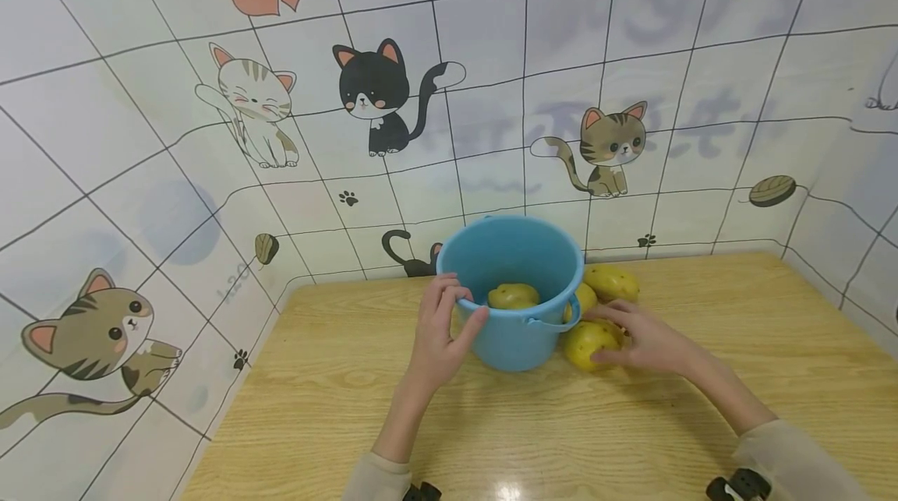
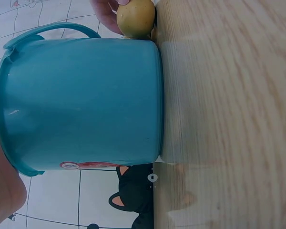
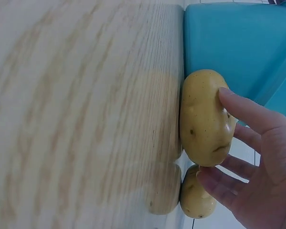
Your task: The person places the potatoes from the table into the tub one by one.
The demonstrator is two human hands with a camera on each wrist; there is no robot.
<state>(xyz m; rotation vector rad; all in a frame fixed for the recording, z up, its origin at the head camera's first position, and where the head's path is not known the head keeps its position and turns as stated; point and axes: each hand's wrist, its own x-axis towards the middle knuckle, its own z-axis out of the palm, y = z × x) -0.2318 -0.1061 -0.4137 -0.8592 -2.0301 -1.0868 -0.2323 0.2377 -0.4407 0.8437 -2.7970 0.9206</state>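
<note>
A blue plastic bucket (image 1: 515, 341) stands upright on the wooden table, a potato (image 1: 514, 297) showing inside it. My left hand (image 1: 442, 329) grips the rim at the bucket's left, fingers hooked over the edge and thumb along the front. On the right, my right hand (image 1: 641, 337) holds a potato (image 3: 205, 119) beside the bucket wall, thumb on one side and fingertips on the other. That potato sits low, close over the tabletop. Another potato (image 3: 198, 195) lies just beyond it in the right wrist view.
Two more potatoes, one yellow potato (image 1: 613, 283) at the back and one partly hidden potato (image 1: 584, 300), lie right of the bucket. The bucket's handle (image 1: 561, 322) hangs down at its right front. A wall (image 1: 491, 174) with printed cats borders the wooden table (image 1: 533, 431).
</note>
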